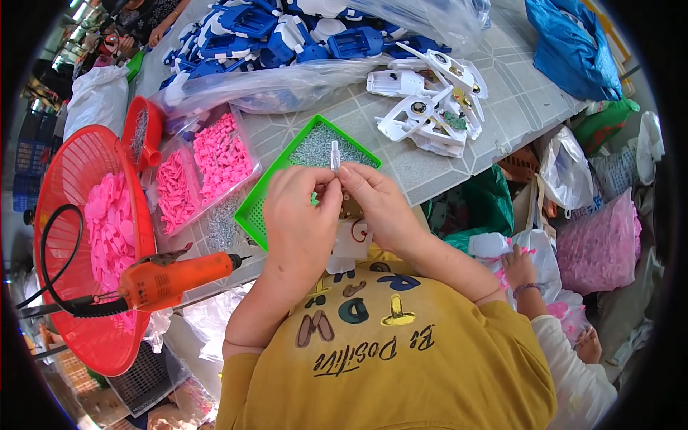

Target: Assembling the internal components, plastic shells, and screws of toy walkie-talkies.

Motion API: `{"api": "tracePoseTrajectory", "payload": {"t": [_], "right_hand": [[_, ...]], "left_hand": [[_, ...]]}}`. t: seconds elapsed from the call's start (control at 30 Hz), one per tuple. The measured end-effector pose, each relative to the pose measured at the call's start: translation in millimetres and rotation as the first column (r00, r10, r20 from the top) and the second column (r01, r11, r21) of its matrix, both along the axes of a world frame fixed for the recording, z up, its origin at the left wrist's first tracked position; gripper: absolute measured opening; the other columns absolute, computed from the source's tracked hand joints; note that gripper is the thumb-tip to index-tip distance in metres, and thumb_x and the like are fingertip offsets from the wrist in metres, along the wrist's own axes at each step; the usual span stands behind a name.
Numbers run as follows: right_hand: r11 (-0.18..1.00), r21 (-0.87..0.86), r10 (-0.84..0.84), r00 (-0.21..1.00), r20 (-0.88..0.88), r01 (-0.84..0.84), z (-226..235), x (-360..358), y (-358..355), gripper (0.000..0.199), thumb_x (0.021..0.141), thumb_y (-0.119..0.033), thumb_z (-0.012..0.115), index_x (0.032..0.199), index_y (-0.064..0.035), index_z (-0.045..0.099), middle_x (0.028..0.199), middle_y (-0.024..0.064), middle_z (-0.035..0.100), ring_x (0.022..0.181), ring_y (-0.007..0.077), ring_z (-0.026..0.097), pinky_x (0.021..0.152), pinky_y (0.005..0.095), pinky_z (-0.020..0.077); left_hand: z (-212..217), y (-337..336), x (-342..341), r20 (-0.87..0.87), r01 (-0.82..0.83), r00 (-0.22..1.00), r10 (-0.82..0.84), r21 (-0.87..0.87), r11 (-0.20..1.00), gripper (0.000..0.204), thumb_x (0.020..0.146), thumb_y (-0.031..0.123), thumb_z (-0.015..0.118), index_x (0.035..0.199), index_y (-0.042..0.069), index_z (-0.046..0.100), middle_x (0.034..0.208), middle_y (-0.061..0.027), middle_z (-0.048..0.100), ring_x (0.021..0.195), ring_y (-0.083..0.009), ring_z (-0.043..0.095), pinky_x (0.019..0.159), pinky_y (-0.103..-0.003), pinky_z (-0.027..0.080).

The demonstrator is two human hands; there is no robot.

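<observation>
Head view: left hand point(301, 202) and right hand point(382, 209) pinch a slim whitish plastic piece point(335, 155) over the green rectangular plastic tray point(250, 217).
Piece: could drop among the tray's small silver metal parts point(315, 145) if the pinch slips.

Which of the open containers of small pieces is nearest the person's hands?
The green tray of silvery pieces, partly hidden behind the left hand and right hand; the clear container, red scoop and red basket all sit farther left.

Bright ctr, blk rim, edges warped.
</observation>
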State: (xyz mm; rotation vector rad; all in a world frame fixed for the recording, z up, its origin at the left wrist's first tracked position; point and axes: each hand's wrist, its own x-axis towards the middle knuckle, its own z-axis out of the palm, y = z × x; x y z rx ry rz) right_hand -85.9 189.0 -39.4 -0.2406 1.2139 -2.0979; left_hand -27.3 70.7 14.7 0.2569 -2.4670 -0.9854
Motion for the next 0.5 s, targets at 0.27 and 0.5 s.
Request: {"api": "tracePoseTrajectory", "payload": {"t": [0.27,0.5], "right_hand": [[0.999,0.013,0.031,0.999,0.012,-0.031,5,0,3,0.03,0.104,-0.027,0.054,0.11,0.0009,0.065,0.094,0.0039,0.067,0.088,0.0101,0.062,0.081,0.0256,0.0495],[0.991,0.07,0.122,0.985,-0.119,-0.115,8,3,2,0.027,0.104,-0.023,0.053,0.109,0.0008,0.065,0.092,0.0048,0.069,0.086,0.0118,0.065,0.078,0.0257,0.051]], "left_hand": [[-1,-11,0,-0.074,-0.011,0.996,0.041,0.361,0.932,0.017,0.089,0.004,0.07,0.105,0.0,0.07,0.085,-0.0089,0.066,0.075,-0.0146,0.065,0.06,-0.027,0.052],[-9,-35,-12,0.156,-0.03,0.981,-0.116,0.71,0.704,0.023,0.092,0.015,0.07,0.106,-0.003,0.07,0.088,-0.0059,0.069,0.074,-0.0099,0.064,0.065,-0.024,0.052]]}}
